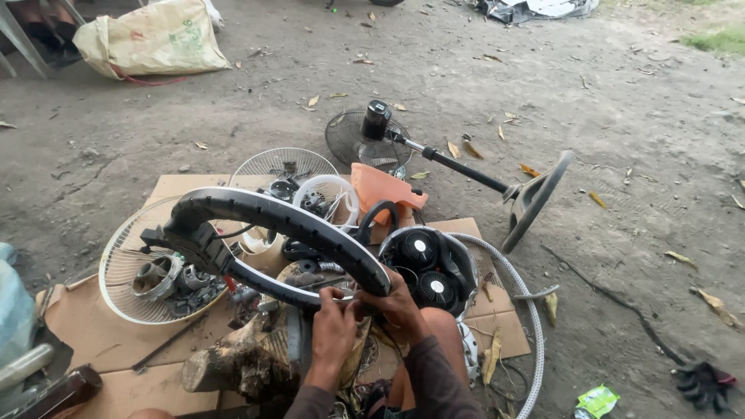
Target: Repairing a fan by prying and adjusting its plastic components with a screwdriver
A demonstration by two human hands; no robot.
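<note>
while closed, fingers (341,304) round black ring (279,217)

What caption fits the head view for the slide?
Both hands, left and right, grip a black ring-shaped fan base above cardboard strewn with fan parts.

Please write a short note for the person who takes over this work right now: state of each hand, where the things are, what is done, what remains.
Left hand: grips the near end of the black curved fan base, fingers closed on it.
Right hand: grips the same end from the right side.
The base is held up over the wooden stump, its far end above the white fan grille with loose motor parts in it.
On the cardboard: small black twin fan unit, orange plastic piece. A black stand fan lies on the dirt.
Done: fans appear dismantled.
Left: I cannot tell what is being done to the base.
</note>
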